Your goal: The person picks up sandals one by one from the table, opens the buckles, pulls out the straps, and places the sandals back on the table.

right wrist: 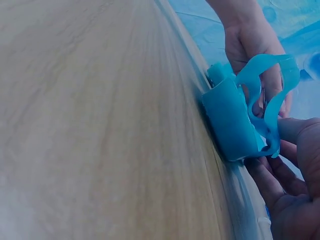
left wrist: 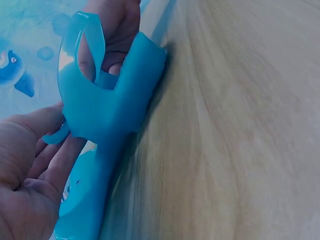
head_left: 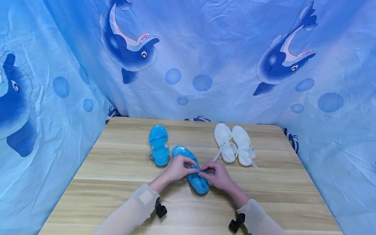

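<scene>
A blue sandal (head_left: 201,186) lies slantwise on the table, its toe toward the back left, between my two hands. My left hand (head_left: 180,168) reaches over its middle from the left and pinches the sandal's strap. From the right, my right hand (head_left: 218,175) pinches the same ankle strap, its fingertips close to the left ones. In the left wrist view a short strap end sticks out by the left thumb and fingers (left wrist: 62,155). The right wrist view shows the looped heel strap (right wrist: 287,75) standing up beside the right thumb. Fingers hide the buckle area.
Another blue sandal (head_left: 159,148) lies behind and left of the held one. Two white sandals (head_left: 227,153) lie side by side at the back right, straps undone. Beyond the wooden table (head_left: 117,163) hangs a blue dolphin-print curtain (head_left: 188,49) at the back and sides.
</scene>
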Motion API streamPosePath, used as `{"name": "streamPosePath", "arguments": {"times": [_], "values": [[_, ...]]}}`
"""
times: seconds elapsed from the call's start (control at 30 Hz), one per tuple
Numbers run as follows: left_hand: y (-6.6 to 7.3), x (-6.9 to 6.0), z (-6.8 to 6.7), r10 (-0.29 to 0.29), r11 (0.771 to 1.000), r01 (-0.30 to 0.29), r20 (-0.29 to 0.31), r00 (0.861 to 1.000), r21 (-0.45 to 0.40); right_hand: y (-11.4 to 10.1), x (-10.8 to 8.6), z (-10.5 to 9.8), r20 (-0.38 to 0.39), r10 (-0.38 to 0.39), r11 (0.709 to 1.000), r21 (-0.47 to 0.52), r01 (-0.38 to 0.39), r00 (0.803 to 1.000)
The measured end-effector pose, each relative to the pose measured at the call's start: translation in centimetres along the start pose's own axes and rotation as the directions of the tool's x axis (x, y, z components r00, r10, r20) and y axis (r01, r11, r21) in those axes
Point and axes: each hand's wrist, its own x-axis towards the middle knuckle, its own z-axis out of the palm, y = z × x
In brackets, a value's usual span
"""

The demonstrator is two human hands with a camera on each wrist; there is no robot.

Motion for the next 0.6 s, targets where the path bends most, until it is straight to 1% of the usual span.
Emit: {"name": "streamPosePath", "arguments": {"times": [0.17,0.4,0.5,0.6], "values": [[-0.12,-0.12,0.12,-0.035,0.999,0.034,-0.011,0.999,-0.042,0.17,0.02,-0.13,0.001,-0.009,1.0,-0.002,0.009,1.0],[-0.72,-0.41,0.47,-0.038,0.992,0.032,-0.044,0.998,-0.126,0.56,0.14,-0.07,-0.002,-0.02,1.0,0.011,0.02,1.0],[-0.96,-0.46,0.54,-0.043,0.987,0.036,-0.039,0.998,-0.155,0.59,0.16,-0.05,-0.002,-0.007,1.0,0.013,0.007,1.0],[-0.91,-0.41,0.34,-0.039,0.988,0.034,-0.029,0.999,-0.152,0.54,0.13,-0.15,-0.007,0.009,1.0,0.006,-0.008,1.0]]}}
